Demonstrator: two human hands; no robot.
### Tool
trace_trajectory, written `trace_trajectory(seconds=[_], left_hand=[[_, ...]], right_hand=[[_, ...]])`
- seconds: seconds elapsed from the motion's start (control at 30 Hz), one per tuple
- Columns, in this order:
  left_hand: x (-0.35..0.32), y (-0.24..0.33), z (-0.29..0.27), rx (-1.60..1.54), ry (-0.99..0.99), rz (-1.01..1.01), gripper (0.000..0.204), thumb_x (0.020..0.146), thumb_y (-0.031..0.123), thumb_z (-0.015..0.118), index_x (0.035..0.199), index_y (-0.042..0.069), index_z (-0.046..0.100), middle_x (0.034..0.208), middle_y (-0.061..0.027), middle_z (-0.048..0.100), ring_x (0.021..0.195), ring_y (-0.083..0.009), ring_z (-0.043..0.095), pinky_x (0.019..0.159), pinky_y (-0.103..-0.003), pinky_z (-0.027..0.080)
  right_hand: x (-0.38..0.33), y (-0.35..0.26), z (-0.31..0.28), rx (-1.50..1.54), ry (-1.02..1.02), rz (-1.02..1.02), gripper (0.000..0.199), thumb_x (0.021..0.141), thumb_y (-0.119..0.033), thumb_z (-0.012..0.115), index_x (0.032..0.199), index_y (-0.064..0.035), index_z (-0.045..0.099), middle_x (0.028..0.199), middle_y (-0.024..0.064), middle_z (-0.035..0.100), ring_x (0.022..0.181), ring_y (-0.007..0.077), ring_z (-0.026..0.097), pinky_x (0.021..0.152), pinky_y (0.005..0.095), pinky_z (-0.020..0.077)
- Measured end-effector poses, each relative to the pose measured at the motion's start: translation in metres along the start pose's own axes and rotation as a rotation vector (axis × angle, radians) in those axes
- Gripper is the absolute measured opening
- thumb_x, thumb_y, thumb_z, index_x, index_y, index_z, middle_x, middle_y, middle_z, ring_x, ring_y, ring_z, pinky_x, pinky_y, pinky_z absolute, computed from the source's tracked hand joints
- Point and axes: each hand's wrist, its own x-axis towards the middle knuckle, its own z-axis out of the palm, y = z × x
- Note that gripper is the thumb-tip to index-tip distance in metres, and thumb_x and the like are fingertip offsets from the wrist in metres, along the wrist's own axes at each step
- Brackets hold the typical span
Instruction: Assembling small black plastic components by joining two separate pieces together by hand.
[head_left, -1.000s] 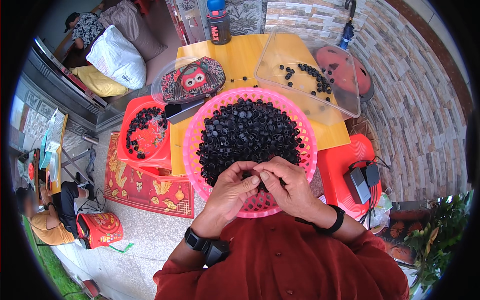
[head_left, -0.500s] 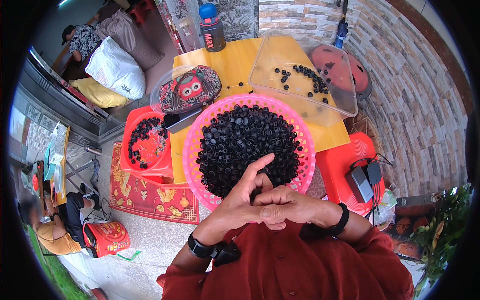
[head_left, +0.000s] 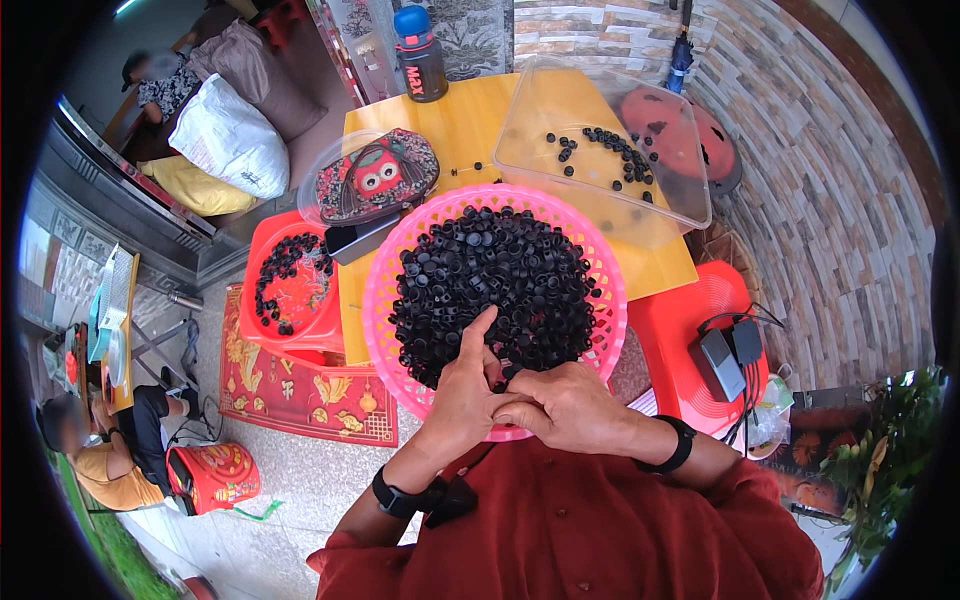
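Over the near side of a pink latticed basket (head_left: 386, 372), my two hands are close together and touching. A small black plastic part (head_left: 510, 371) shows between them, mostly hidden by my fingers. My left hand (head_left: 462, 395) pinches at it, its index finger pointing up and away. Curled fingers close my right hand (head_left: 575, 405) on the same spot from the right. Heaped black plastic caps (head_left: 490, 270), ring-like and hollow, fill the basket just beyond my fingertips.
The basket sits on a yellow wooden table (head_left: 465, 125). Around it are a clear plastic tub (head_left: 600, 215) with black caps, an owl-patterned bag (head_left: 385, 178), a bottle (head_left: 420, 60), a red basin (head_left: 290, 285) with parts, and a red stool (head_left: 690, 330) with dark devices.
Both hands have drawn slightly apart at the fingers, and the left one has shifted left. The right fingers have moved up, so the black part between the hands now shows.
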Motion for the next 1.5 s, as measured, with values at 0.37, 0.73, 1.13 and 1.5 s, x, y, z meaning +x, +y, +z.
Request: trace_trajectory(seconds=[0.37,0.73,1.13,1.5], left_hand=[[0.012,-0.01,0.005,-0.579,-0.157,-0.228,0.08,0.071,-0.004,0.065,0.139,0.007,0.027,0.093,-0.0052,0.051,0.085,-0.0124,0.052,0.073,-0.024,0.044],[0.013,-0.024,0.004,-1.486,-0.312,-0.041,0.099,0.064,0.032,0.08,0.139,0.003,0.022,0.129,-0.0174,0.042,0.12,-0.0276,0.044,0.101,-0.04,0.038],[0.009,-0.013,0.008,-1.499,-0.232,-0.045,0.102,0.064,0.03,0.081,0.141,0.006,0.018,0.136,-0.0207,0.032,0.125,-0.0305,0.037,0.103,-0.044,0.037],[0.018,0.001,0.01,-0.04,0.294,0.087,0.099,0.064,0.004,0.076,0.143,0.006,0.017,0.142,-0.0221,0.021,0.128,-0.036,0.03,0.102,-0.041,0.036]], right_hand=[[0.004,0.0,-0.004,0.514,-0.079,0.323,0.022,0.091,-0.02,0.055,0.092,0.0014,0.061,0.064,0.006,0.057,0.056,0.0127,0.055,0.051,0.0281,0.043],[0.003,0.009,-0.015,-0.11,0.302,0.103,0.039,0.07,-0.013,0.072,0.104,-0.0008,0.059,0.083,0.009,0.054,0.079,0.0248,0.055,0.069,0.0366,0.0462],[0.009,-0.002,-0.007,-0.418,0.242,0.045,0.06,0.064,-0.033,0.075,0.113,-0.0025,0.057,0.094,0.0085,0.049,0.089,0.0251,0.048,0.073,0.039,0.0376],[0.014,0.018,-0.019,0.088,0.089,-0.02,0.028,0.089,-0.022,0.054,0.104,0.0025,0.058,0.087,0.0151,0.056,0.085,0.0324,0.056,0.07,0.0414,0.0466]])
